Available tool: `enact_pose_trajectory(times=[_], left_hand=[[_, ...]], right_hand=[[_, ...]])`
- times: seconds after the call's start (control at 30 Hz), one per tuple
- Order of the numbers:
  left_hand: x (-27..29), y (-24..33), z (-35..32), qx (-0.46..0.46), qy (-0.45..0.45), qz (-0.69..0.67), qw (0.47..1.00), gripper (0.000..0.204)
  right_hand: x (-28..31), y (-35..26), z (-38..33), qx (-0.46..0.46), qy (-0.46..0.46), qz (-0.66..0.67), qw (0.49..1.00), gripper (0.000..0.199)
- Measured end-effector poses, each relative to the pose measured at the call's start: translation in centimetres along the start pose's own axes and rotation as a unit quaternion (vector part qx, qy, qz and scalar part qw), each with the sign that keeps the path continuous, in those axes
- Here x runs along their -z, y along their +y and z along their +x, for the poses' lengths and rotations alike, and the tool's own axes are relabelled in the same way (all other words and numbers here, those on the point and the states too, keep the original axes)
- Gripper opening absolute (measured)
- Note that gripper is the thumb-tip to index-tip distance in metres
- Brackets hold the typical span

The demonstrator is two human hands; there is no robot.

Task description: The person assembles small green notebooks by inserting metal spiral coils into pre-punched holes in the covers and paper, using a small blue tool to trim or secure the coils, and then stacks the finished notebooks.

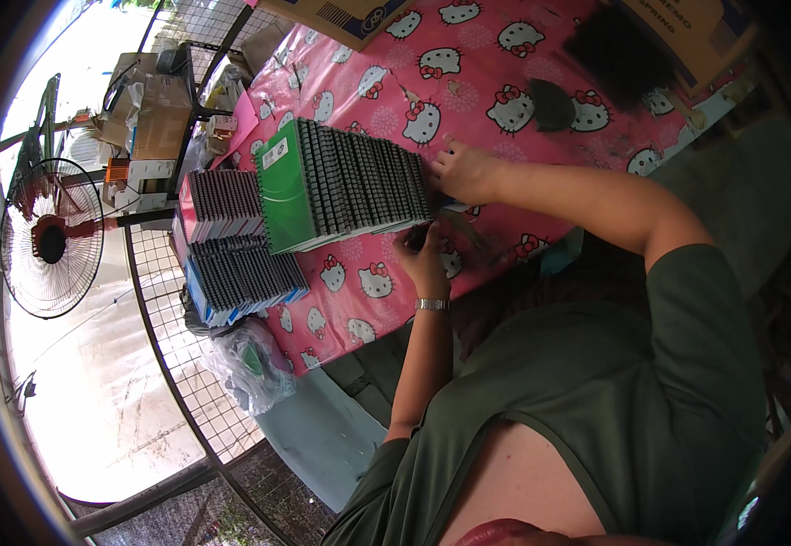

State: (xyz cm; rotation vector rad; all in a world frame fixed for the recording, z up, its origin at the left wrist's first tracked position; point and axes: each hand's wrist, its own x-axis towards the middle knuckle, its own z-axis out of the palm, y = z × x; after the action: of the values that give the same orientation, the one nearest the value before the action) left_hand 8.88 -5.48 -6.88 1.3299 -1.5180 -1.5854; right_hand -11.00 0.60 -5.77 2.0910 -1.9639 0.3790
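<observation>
A long row of black spiral-bound notebooks (pixel 359 173), with a green cover (pixel 286 191) facing left, stands on the table. At the row's right end is my left hand (pixel 423 257), a metal watch on its wrist. Its thumb is raised beside a small dark thing (pixel 416 238), and its fingers are partly hidden; the grip looks closed. Just beyond it my right hand (pixel 468 173) reaches in from the right, palm down with bent fingers at the same end of the row. Whatever lies under those fingers is hidden.
Left of the row sit a stack of pink notebooks (pixel 222 202) and a stack of blue ones (pixel 242 273). A pink patterned cloth (pixel 477 77) covers the table. Cardboard boxes (pixel 686 41) and a dark green piece (pixel 552 105) lie farther off. A fan (pixel 50 238) stands at left.
</observation>
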Motion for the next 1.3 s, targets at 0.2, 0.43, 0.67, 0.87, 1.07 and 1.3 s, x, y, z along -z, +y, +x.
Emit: enact_pose_trajectory(times=[0.2,0.43,0.67,0.87,1.07,1.3], left_hand=[[0.4,-0.1,1.0,0.008,-0.015,0.086,0.996,0.045],[0.7,0.3,1.1,0.021,-0.034,0.077,0.996,0.044],[0.7,-1.7,2.4,-0.053,-0.017,0.156,0.986,0.046],[1.2,-2.1,2.5,-0.053,0.01,0.214,0.975,0.045],[1.2,-1.8,1.9,-0.093,0.037,0.222,0.97,0.045],[0.3,-2.4,1.7,-0.143,0.053,0.249,0.957,0.049]], right_hand=[[0.3,-0.8,1.7,-0.025,-0.163,0.072,0.984,0.016],[0.0,-0.5,0.8,-0.031,-0.108,0.034,0.993,0.017],[-0.2,-0.5,0.7,0.001,-0.053,-0.006,0.999,0.016],[1.5,-1.4,2.2,-0.069,-0.239,0.117,0.962,0.014],[0.6,-0.9,1.3,-0.014,-0.154,0.04,0.987,0.019],[1.3,-1.5,2.2,0.012,-0.166,0.016,0.986,0.02]])
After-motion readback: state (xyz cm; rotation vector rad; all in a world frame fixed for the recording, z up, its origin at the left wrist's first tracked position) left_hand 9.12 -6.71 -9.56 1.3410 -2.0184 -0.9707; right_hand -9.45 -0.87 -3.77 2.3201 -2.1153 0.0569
